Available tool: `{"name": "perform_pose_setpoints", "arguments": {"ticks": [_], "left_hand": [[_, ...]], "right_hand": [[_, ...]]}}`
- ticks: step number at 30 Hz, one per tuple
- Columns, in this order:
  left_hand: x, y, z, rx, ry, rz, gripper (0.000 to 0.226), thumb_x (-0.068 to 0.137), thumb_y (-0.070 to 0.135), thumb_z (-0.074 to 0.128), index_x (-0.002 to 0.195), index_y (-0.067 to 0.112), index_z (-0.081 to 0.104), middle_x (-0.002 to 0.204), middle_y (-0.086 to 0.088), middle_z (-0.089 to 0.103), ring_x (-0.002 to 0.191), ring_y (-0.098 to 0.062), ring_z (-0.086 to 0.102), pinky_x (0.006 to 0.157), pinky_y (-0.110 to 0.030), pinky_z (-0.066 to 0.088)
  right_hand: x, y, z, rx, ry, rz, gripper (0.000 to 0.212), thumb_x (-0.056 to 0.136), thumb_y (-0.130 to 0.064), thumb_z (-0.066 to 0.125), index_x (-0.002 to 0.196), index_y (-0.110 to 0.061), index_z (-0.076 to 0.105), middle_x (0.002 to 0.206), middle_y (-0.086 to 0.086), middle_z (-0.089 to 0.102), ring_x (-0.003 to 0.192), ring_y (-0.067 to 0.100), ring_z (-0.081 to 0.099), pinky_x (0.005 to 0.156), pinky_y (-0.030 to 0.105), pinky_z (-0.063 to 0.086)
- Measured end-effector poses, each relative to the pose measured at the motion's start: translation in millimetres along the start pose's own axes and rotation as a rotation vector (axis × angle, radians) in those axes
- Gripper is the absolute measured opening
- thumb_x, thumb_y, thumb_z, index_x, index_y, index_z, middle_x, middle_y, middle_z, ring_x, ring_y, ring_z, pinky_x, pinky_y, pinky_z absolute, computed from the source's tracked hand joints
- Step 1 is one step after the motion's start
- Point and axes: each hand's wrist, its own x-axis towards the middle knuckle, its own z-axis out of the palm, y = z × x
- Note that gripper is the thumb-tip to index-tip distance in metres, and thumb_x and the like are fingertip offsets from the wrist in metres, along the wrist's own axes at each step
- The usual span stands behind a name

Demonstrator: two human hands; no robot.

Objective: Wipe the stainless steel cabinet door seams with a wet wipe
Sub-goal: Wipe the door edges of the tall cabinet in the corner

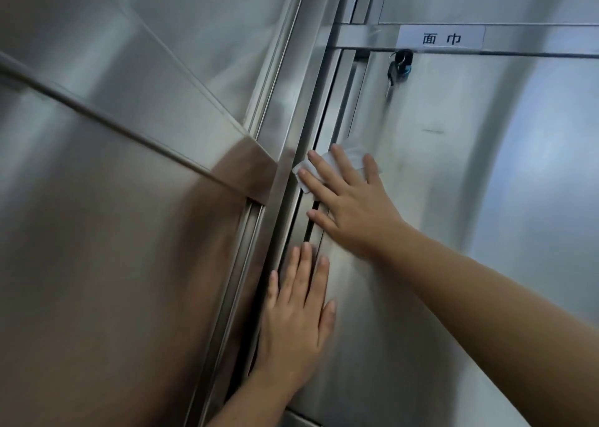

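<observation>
Wipe (327, 164) pressed flat to the steel under the right hand (350, 203), fingers spread wide, palm down, nothing pinched — only held by pressure against the cabinet door (453, 199). Lies right at the door's left edge, its corner lapping over the seam (309, 229), the dark vertical gap beside the upright post (291, 128). Runs long from about 1 o'clock at the top to 7 o'clock at the bottom in this tilted view, passing under the right fingertips and on down beneath the left hand.

Left hand (296, 316) at 6 o'clock from the right one, near but apart, fingers straight and loosely together, flat across the same seam, holding nothing; seemingly bracing the door.

Key (397, 70) hanging in the lock up at 1 o'clock from the wipe, well apart, under a white label (441, 37).

Likely next: sliding the wipe along the seam's length rather than across it. Right hand nearer, already carrying the wipe; towards 7 o'clock blocked by the left hand, towards 1 o'clock free.
</observation>
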Motion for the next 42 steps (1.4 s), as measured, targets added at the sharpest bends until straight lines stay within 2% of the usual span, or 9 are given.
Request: {"name": "perform_pose_setpoints", "arguments": {"ticks": [4, 8, 11, 15, 22, 27, 35, 38, 42], "left_hand": [[-26, 3, -4, 0.001, -0.058, -0.027, 0.053, 0.090, 0.032, 0.035, 0.136, 0.007, 0.041, 0.143, -0.016, 0.034, 0.130, -0.037, 0.032, 0.094, -0.064, 0.028], [-51, 1, -7, 0.001, -0.119, -0.048, 0.051, 0.096, 0.035, 0.025, 0.138, 0.009, 0.036, 0.146, -0.014, 0.029, 0.133, -0.033, 0.029, 0.097, -0.063, 0.022], [-70, -2, -9, -0.004, -0.160, -0.048, 0.052, 0.093, 0.032, 0.032, 0.141, 0.011, 0.034, 0.147, -0.014, 0.026, 0.137, -0.030, 0.025, 0.099, -0.062, 0.019], [-96, -5, -12, 0.002, -0.227, -0.060, 0.053, 0.094, 0.032, 0.031, 0.143, 0.014, 0.026, 0.150, -0.014, 0.021, 0.139, -0.026, 0.016, 0.101, -0.061, 0.014], [-134, -4, -23, 0.006, -0.338, -0.125, 0.051, 0.095, 0.032, 0.029, 0.144, 0.017, 0.027, 0.151, -0.016, 0.021, 0.140, -0.028, 0.019, 0.102, -0.058, 0.015], [-151, -5, -30, -0.020, -0.403, -0.160, 0.051, 0.094, 0.031, 0.032, 0.143, 0.018, 0.029, 0.151, -0.018, 0.021, 0.139, -0.031, 0.019, 0.102, -0.056, 0.018], [-159, -4, -40, -0.058, -0.487, -0.191, 0.052, 0.095, 0.034, 0.030, 0.145, 0.020, 0.021, 0.152, -0.017, 0.015, 0.140, -0.032, 0.013, 0.105, -0.055, 0.013], [-161, -4, -44, -0.079, -0.515, -0.191, 0.053, 0.095, 0.035, 0.029, 0.145, 0.021, 0.020, 0.153, -0.018, 0.011, 0.141, -0.033, 0.008, 0.105, -0.053, 0.010], [-161, 0, -46, -0.086, -0.540, -0.224, 0.054, 0.094, 0.037, 0.029, 0.145, 0.021, 0.018, 0.152, -0.022, 0.006, 0.139, -0.037, 0.007, 0.105, -0.053, 0.011]], "right_hand": [[-15, -15, 3, 0.023, -0.021, -0.014, 0.064, 0.091, -0.054, 0.008, 0.149, -0.029, -0.006, 0.157, 0.000, -0.012, 0.143, 0.028, -0.014, 0.109, 0.054, -0.010], [-34, -34, 6, 0.059, -0.049, -0.048, 0.066, 0.089, -0.054, 0.007, 0.149, -0.029, -0.001, 0.157, 0.001, -0.010, 0.143, 0.030, -0.014, 0.108, 0.055, -0.012], [-49, -50, 10, 0.085, -0.065, -0.074, 0.065, 0.091, -0.053, 0.012, 0.149, -0.028, 0.000, 0.157, 0.002, -0.009, 0.142, 0.031, -0.013, 0.108, 0.057, -0.011], [-66, -68, 15, 0.089, -0.081, -0.089, 0.064, 0.090, -0.052, 0.008, 0.149, -0.028, -0.002, 0.157, 0.003, -0.010, 0.142, 0.031, -0.014, 0.108, 0.058, -0.011], [-93, -98, 21, 0.127, -0.110, -0.139, 0.060, 0.096, -0.048, 0.020, 0.149, -0.027, 0.001, 0.157, 0.004, -0.010, 0.142, 0.032, -0.014, 0.107, 0.058, -0.015], [-107, -111, 23, 0.110, -0.113, -0.159, 0.060, 0.097, -0.046, 0.026, 0.149, -0.027, 0.004, 0.157, 0.005, -0.003, 0.143, 0.034, -0.006, 0.107, 0.060, -0.009], [-125, -127, 24, 0.102, -0.198, -0.247, 0.061, 0.096, -0.048, 0.026, 0.149, -0.028, 0.003, 0.157, 0.004, -0.005, 0.142, 0.033, -0.011, 0.107, 0.059, -0.010], [-116, -116, 23, 0.097, -0.183, -0.291, 0.060, 0.096, -0.049, 0.020, 0.148, -0.031, -0.001, 0.157, 0.000, -0.008, 0.142, 0.030, -0.013, 0.109, 0.056, -0.011], [-92, -105, 18, 0.135, -0.146, -0.111, 0.061, 0.092, -0.051, 0.013, 0.148, -0.031, -0.002, 0.157, 0.000, -0.008, 0.143, 0.029, -0.011, 0.110, 0.055, -0.010]]}}
